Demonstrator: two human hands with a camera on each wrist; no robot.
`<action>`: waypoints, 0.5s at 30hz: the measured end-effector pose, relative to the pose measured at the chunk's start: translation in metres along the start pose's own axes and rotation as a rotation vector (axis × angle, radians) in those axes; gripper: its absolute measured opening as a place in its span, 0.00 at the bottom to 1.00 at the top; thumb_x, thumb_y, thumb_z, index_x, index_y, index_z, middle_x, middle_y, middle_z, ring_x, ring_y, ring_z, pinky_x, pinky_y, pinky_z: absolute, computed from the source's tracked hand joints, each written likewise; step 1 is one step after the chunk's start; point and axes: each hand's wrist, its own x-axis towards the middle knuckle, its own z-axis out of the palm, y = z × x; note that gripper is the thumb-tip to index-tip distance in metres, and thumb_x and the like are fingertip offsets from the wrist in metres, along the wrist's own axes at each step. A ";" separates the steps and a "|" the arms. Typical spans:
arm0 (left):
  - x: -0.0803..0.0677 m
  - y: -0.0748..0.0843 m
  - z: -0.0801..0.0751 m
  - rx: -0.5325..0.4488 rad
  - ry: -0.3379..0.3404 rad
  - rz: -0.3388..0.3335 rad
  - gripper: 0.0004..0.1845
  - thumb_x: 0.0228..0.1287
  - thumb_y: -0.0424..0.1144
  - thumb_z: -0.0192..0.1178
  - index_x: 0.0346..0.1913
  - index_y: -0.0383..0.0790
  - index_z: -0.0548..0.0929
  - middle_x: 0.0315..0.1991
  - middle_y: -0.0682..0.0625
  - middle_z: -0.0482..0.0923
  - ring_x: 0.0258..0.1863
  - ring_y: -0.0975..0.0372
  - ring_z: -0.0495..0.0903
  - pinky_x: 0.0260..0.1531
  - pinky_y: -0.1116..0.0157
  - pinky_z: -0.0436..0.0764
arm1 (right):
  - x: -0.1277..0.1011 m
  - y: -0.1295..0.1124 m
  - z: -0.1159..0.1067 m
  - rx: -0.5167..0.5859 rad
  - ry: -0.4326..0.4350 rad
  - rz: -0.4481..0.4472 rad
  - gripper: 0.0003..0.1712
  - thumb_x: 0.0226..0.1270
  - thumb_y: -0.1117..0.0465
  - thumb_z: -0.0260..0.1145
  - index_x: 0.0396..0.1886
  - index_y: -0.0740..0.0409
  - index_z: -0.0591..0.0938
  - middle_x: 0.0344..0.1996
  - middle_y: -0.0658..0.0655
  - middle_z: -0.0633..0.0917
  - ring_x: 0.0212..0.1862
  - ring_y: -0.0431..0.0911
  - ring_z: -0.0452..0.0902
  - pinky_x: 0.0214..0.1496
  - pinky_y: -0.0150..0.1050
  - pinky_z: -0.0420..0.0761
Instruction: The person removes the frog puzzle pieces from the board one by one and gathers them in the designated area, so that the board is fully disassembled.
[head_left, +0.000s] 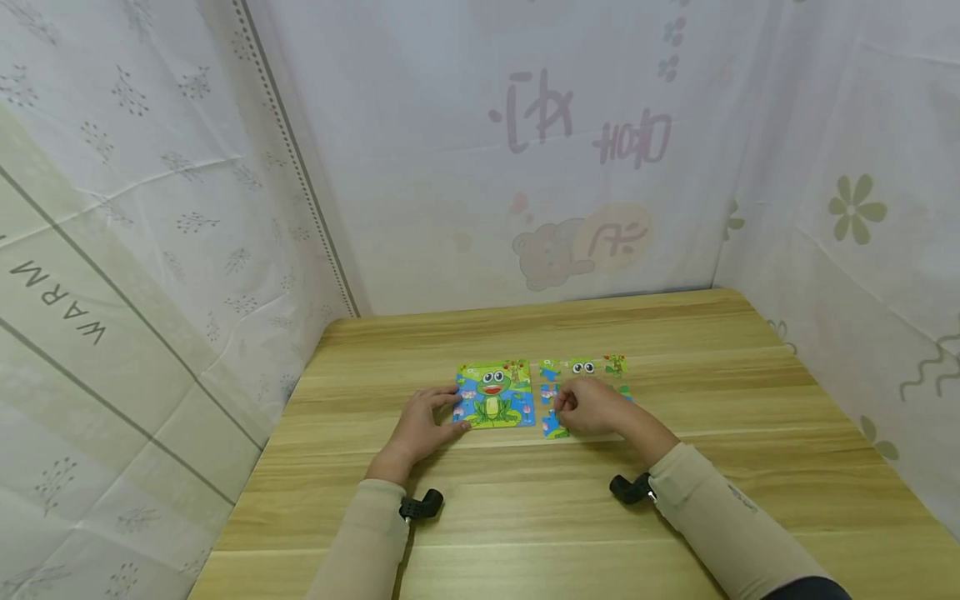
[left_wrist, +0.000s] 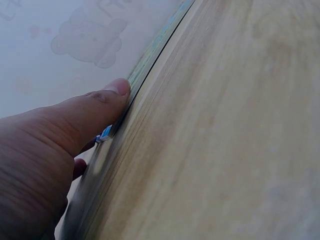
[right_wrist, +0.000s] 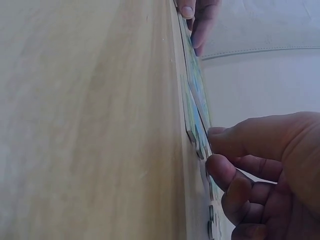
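A square frog puzzle [head_left: 492,396] lies on the table with its picture joined up. My left hand [head_left: 422,425] rests at its lower left corner; in the left wrist view the thumb [left_wrist: 117,87] touches the near edge. Right of that puzzle lie separate frog puzzle pieces [head_left: 582,367], several of them spaced apart. Over these pieces is my right hand [head_left: 596,406], its fingers bent. The right wrist view shows a gap between thumb and index fingertip, with no piece visible there. My right hand hides part of the pieces in the head view.
The wooden table [head_left: 517,517] has its far edge against a printed cloth curtain [head_left: 450,167]. More curtain hangs at the left and right sides. A black wrist camera [head_left: 422,505] sits on the left sleeve, another wrist camera [head_left: 632,489] on the right.
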 end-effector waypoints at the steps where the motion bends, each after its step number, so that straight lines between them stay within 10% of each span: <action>1: 0.000 0.000 0.000 -0.002 0.002 0.000 0.31 0.52 0.59 0.70 0.58 0.49 0.81 0.65 0.61 0.69 0.65 0.62 0.62 0.66 0.54 0.62 | 0.001 -0.001 -0.001 0.002 0.001 -0.008 0.03 0.63 0.62 0.67 0.33 0.49 0.82 0.27 0.49 0.80 0.31 0.44 0.74 0.31 0.37 0.77; 15: -0.001 0.003 -0.001 0.003 0.014 0.001 0.31 0.51 0.58 0.71 0.57 0.48 0.82 0.65 0.61 0.70 0.64 0.62 0.63 0.65 0.54 0.63 | 0.017 -0.020 0.005 -0.085 0.029 -0.051 0.07 0.62 0.59 0.71 0.38 0.49 0.82 0.28 0.45 0.79 0.32 0.41 0.74 0.35 0.38 0.77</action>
